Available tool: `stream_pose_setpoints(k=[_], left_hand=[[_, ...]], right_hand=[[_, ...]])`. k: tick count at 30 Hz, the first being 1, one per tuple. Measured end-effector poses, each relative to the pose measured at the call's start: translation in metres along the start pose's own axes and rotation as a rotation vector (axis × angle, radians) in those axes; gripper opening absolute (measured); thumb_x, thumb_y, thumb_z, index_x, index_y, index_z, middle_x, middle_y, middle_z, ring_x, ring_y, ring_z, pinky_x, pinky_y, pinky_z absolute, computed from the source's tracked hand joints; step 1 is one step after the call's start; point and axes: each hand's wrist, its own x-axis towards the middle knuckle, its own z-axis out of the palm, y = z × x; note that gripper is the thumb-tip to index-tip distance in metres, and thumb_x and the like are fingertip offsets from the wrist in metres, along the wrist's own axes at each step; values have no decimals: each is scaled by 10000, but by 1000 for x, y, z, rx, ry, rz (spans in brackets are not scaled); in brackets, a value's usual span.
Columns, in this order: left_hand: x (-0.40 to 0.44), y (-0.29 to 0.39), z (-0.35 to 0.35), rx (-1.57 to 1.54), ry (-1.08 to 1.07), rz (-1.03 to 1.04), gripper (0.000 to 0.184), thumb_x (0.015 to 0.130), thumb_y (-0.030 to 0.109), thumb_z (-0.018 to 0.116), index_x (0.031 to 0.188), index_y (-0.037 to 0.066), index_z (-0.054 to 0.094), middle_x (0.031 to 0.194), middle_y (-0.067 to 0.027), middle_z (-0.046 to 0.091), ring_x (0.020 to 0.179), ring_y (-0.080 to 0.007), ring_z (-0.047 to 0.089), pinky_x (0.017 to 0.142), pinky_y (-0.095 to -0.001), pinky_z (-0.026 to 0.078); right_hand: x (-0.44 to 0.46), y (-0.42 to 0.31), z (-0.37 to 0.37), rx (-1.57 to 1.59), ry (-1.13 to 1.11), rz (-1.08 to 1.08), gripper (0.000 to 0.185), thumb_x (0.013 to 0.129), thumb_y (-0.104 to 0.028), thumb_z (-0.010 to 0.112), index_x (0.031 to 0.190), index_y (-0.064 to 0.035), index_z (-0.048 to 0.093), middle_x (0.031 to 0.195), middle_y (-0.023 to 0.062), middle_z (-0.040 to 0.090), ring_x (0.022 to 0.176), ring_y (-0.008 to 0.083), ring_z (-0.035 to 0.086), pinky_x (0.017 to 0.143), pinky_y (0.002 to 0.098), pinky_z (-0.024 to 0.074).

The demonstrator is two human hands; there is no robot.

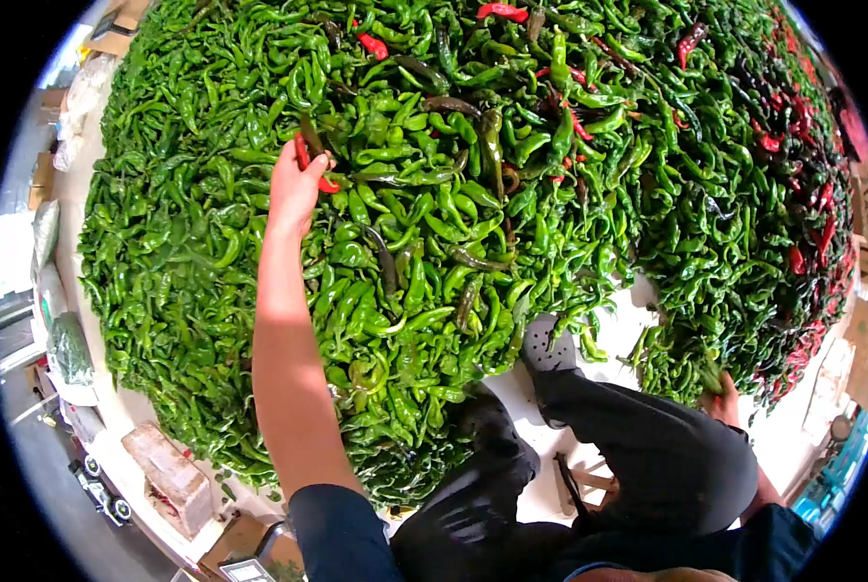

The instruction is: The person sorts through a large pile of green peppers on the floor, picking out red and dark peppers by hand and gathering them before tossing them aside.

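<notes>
My left hand (298, 184) reaches out over a wide heap of green peppers (385, 204), its fingers closed around red peppers (303, 153), with a dark one beside them at the fingertips. Low on the right, next to my knee, my right hand (723, 400) is at the edge of the heap, its fingers bent around green peppers (709, 376). Part of that hand is hidden behind my leg. Scattered red peppers (502, 12) and dark ones lie among the green.
Darker and red peppers (827, 228) line the heap's right side. My grey shoe (550, 347) touches its front edge. A worn box (169, 477) and filled bags (68, 347) stand at left; turquoise crates (835, 475) are at lower right.
</notes>
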Motion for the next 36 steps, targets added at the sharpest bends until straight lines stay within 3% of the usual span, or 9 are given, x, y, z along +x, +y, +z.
stream_pose_setpoints(k=[4,8,13,19,22,25,29,32,36], left_hand=[[-29,22,-26,-498,99,61,318,913,18,574,1226,32,518,1103,-117,622,1005,-251,615,874,-410,493],[-67,25,-39,-964,9,5,371,850,25,581,1213,98,564,1064,-115,658,940,-255,604,720,-360,463],[-164,15,28,-1092,-174,-137,522,878,45,478,1397,94,450,1094,-144,585,1007,-216,563,767,-360,467],[-263,-28,116,-1148,-267,-453,456,804,-18,493,1240,100,550,1151,-120,579,993,-214,584,732,-337,526],[-290,-26,137,-1116,-281,-590,264,917,137,498,1147,95,621,1036,-108,654,966,-239,605,842,-450,507],[-290,-31,144,-1201,-303,-608,265,1001,249,462,1151,104,624,1103,-79,633,1030,-237,596,886,-481,487],[-280,-6,145,-1170,-220,-512,333,954,145,490,1281,100,537,1064,-81,613,955,-236,593,779,-425,531],[-267,2,138,-1238,-136,-538,414,925,99,514,1336,124,479,921,-69,605,808,-222,602,701,-444,534],[-249,-13,125,-1172,-78,-437,290,937,150,601,1211,85,530,665,5,451,534,-148,474,556,-354,427]], right_hand=[[-97,80,-35,-92,241,269,373,831,-70,599,1181,21,508,992,117,621,879,197,581,748,331,482],[-166,139,-39,-206,285,373,398,817,-140,636,1154,31,512,1002,150,622,896,235,592,752,365,487],[-256,172,-34,-260,271,635,453,799,-228,683,1121,44,517,1015,192,624,917,282,607,757,408,494],[-275,225,-47,-436,237,1003,552,741,-307,761,1087,53,524,1012,266,618,920,350,621,752,454,497],[-214,183,-61,-574,58,602,350,796,-241,689,1003,28,601,944,228,664,935,363,660,799,428,519],[-112,59,-43,-322,64,-197,144,825,-73,614,925,28,587,772,165,638,717,293,634,665,378,494],[26,-144,15,-139,-281,-412,107,878,-63,593,955,2,554,807,103,571,750,187,569,655,357,467],[112,-280,84,-218,-326,-870,231,865,-135,624,1028,5,540,904,219,579,840,422,575,729,475,479],[210,-456,191,-295,-89,-1249,338,859,-143,609,1149,20,552,1031,215,620,959,392,610,835,472,504]])
